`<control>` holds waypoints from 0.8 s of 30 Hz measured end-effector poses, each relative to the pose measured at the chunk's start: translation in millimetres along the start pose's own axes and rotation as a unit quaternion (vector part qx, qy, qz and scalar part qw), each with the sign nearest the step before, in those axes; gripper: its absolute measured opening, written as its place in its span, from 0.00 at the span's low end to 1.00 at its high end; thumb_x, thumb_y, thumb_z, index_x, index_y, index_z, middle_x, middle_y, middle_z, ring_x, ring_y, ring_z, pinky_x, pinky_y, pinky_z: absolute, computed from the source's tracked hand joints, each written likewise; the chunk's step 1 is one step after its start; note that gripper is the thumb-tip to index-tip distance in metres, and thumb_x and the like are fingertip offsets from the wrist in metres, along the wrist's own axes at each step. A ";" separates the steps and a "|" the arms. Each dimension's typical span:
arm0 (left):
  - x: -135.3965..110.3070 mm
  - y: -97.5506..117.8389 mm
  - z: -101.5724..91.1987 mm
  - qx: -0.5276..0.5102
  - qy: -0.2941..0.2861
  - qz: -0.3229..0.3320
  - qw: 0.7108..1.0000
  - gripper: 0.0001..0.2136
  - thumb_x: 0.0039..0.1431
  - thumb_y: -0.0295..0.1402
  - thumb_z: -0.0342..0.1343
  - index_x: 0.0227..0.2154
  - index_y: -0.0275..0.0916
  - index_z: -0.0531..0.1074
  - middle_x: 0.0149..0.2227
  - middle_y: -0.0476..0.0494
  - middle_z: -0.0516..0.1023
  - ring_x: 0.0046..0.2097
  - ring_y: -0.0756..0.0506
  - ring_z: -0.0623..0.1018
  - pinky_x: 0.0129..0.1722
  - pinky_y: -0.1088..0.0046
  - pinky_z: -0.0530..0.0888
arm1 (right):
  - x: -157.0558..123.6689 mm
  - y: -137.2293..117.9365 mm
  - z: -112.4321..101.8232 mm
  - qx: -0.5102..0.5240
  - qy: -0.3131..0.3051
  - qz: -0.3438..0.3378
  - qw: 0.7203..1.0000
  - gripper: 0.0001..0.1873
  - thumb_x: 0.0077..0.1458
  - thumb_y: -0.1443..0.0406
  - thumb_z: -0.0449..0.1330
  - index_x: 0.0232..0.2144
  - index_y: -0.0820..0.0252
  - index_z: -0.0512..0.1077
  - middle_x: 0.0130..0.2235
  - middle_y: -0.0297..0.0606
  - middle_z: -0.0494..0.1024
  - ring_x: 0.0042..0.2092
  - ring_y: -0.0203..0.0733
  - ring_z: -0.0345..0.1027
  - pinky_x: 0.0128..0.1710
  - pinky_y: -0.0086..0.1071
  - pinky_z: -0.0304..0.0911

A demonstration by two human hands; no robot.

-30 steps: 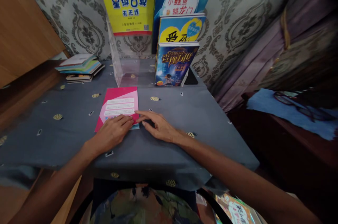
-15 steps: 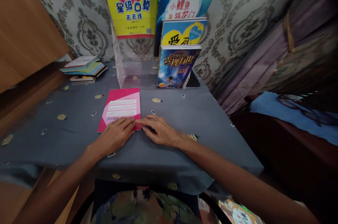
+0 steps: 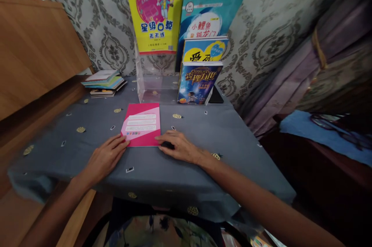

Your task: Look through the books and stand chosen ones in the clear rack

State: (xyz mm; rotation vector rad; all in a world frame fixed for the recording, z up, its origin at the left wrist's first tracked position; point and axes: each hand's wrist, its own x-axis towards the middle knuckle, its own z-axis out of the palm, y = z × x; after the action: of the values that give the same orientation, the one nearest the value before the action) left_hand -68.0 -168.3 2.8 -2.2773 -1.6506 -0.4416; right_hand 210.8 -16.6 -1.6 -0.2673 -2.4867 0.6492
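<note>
Steady the pink booklet [image 3: 141, 124] evenly, left hand [image 3: 105, 157] flat, ungripping, at seven o'clock, right hand [image 3: 180, 146] half-curled at four, grip unclear.

Dim, soft light lies over the surface [image 3: 186, 179]; the corner at 2 o'clock falls to black, deep shadow fills 3 to 4 o'clock, the wooden panel [image 3: 37, 53] towards 10 o'clock looks stretched, and lettering on the dark blue book [image 3: 200, 84] near 1 o'clock blurs

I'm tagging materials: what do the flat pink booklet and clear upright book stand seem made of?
Flat pink booklet: apparently paper, smooth-looking, given its thin printed cover; coating unclear. Clear upright book stand: probably glossy plastic, perhaps acrylic, since the grey patterned tablecloth shows through.
</note>
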 end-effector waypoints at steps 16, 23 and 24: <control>-9.3 75.3 -16.6 0.071 0.040 0.060 0.995 0.16 0.69 0.32 0.43 0.47 0.36 0.75 0.45 0.38 0.81 0.44 0.40 0.79 0.36 0.65 0.79 | -5.9 -5.9 -7.6 -0.172 0.048 0.049 0.983 0.13 0.64 0.67 0.52 0.47 0.61 0.75 0.35 0.43 0.81 0.39 0.45 0.73 0.46 0.39 0.65; -4.5 84.6 -12.6 -0.066 -0.003 0.032 0.997 0.16 0.69 0.30 0.44 0.55 0.39 0.70 0.52 0.39 0.77 0.52 0.42 0.74 0.51 0.62 0.76 | -0.4 -5.3 -11.4 -0.254 -0.022 0.072 0.964 0.22 0.66 0.70 0.48 0.60 0.59 0.64 0.41 0.45 0.80 0.46 0.47 0.71 0.51 0.43 0.60; -0.1 81.2 -10.4 -0.084 -0.006 0.030 0.996 0.16 0.69 0.30 0.45 0.55 0.39 0.70 0.52 0.39 0.76 0.53 0.42 0.74 0.52 0.61 0.76 | 2.5 -2.8 -11.1 -0.257 -0.030 0.080 0.963 0.22 0.66 0.70 0.48 0.61 0.58 0.64 0.43 0.45 0.80 0.48 0.48 0.71 0.52 0.44 0.60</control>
State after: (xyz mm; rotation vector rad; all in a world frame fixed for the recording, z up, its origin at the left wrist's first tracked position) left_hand 8.5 -196.8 7.7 -2.4474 -1.5996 -0.5732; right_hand 214.8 -13.8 9.1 -0.6533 -2.6758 0.0563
